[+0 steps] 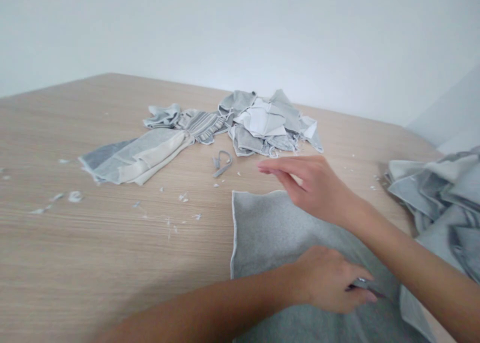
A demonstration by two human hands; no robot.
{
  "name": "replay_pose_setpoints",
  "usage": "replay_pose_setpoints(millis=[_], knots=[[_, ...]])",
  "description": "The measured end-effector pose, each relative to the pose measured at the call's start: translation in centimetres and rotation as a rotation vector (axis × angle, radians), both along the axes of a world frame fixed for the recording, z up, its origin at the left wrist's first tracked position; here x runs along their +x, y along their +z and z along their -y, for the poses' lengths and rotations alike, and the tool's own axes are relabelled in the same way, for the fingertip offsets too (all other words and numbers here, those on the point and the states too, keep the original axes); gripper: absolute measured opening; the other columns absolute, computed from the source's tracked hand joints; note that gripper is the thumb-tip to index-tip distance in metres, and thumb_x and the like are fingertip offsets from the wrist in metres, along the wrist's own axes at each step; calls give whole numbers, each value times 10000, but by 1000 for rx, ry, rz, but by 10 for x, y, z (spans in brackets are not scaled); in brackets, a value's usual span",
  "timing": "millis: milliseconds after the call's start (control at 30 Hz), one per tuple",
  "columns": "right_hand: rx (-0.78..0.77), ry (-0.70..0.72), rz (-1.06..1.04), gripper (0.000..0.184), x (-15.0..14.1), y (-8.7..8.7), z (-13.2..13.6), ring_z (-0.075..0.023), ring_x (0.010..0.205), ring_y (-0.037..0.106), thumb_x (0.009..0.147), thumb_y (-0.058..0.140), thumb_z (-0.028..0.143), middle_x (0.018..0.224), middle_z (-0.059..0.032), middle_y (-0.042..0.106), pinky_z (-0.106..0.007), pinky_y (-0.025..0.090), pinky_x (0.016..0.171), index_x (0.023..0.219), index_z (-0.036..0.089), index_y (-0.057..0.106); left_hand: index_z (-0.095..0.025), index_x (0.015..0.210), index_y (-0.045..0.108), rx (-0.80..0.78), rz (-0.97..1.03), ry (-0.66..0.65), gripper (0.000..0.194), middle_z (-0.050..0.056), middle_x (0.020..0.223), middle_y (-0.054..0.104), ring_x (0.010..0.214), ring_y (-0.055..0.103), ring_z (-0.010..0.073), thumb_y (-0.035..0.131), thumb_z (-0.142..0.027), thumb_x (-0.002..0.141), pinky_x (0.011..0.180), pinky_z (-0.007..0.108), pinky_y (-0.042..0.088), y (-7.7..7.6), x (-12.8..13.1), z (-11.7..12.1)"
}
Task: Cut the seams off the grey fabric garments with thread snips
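A grey cloth [262, 233] lies flat on the wooden table [112, 263] in front of me. My left hand [330, 280] rests on its near part, fingers curled and pinching a fold of the cloth. My right hand [311, 183] hovers over the cloth's far edge with fingers stretched out and together, holding nothing.
A heap of grey and white cloths [266, 123] sits at the table's far middle, with a longer grey-and-cream cloth [138, 155] to its left. A small grey fabric strip [222, 163] and white lint scraps [75, 196] lie around. Another grey cloth pile [442, 203] is at the right.
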State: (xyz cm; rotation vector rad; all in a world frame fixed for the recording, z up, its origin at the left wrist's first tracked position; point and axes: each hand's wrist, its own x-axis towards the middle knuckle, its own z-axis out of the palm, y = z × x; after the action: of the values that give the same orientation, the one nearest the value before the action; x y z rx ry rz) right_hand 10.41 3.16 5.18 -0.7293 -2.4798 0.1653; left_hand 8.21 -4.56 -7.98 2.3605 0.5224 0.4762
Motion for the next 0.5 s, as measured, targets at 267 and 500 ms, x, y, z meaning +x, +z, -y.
replay_pose_setpoints(millis=[267,500], knots=[[16,-679,-124,291,184,-23,55,-237,1176,687,967,544,366,1243,-8,739,-429,512,1089,1200,323,714,-241,1233,719,-119,46,23,369,48,908,803,828,760,229,580,-436,953,717,288,548,3,-2,-1],[53,-811,-32,354,239,-78,118,-263,1033,754,896,626,511,1170,-44,769,-362,644,872,1146,289,742,-282,1278,702,-184,71,-10,466,25,1086,798,945,763,212,640,-546,898,862,246,540,-21,1,-7]])
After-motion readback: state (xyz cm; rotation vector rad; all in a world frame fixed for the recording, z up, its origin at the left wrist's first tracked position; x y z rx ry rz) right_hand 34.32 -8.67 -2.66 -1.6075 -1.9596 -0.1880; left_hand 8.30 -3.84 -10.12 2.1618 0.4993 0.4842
